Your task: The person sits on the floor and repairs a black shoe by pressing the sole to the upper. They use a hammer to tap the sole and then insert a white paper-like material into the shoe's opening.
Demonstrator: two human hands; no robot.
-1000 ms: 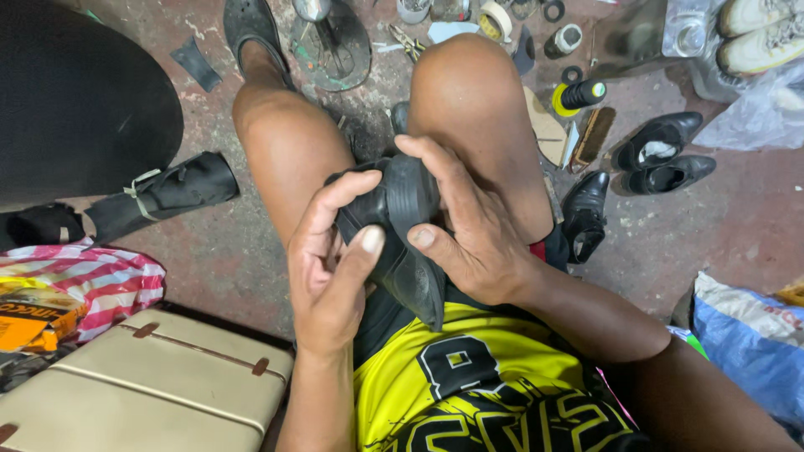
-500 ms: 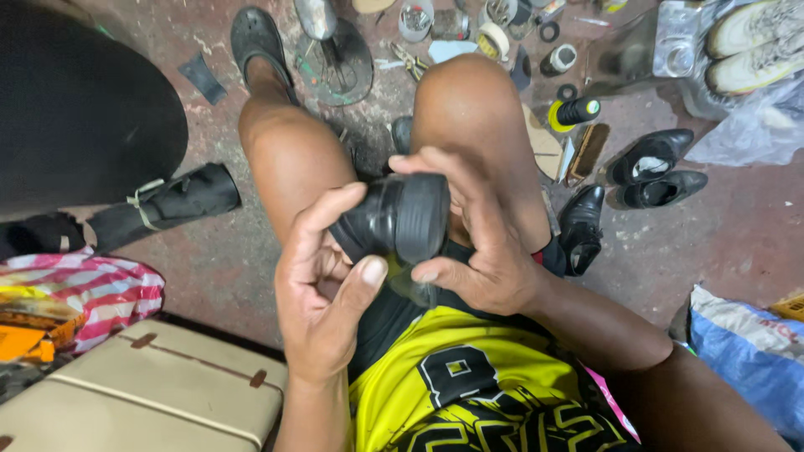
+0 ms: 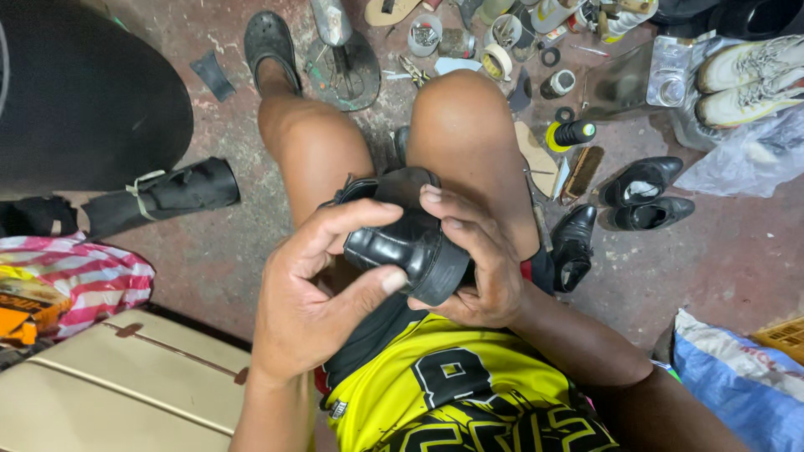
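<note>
Hands meet over the lap: the left hand [image 3: 314, 289] curls around a black leather shoe [image 3: 402, 238], thumb under its toe end and fingers arched over the top, while the right hand [image 3: 473, 259] wraps the other side with fingers laid across the upper. Both grips are closed on the shoe, which sits between the bare knees above a yellow jersey [image 3: 452, 393]. More black shoes [image 3: 641, 197], a thread spool [image 3: 574, 134] and a brush [image 3: 580, 172] lie on the stained floor [image 3: 720, 268] to the right, well apart.

black shoe [image 3: 402, 243] heel hidden by right hand [image 3: 481, 268] – suitcase [image 3: 109, 393] cropped
</note>
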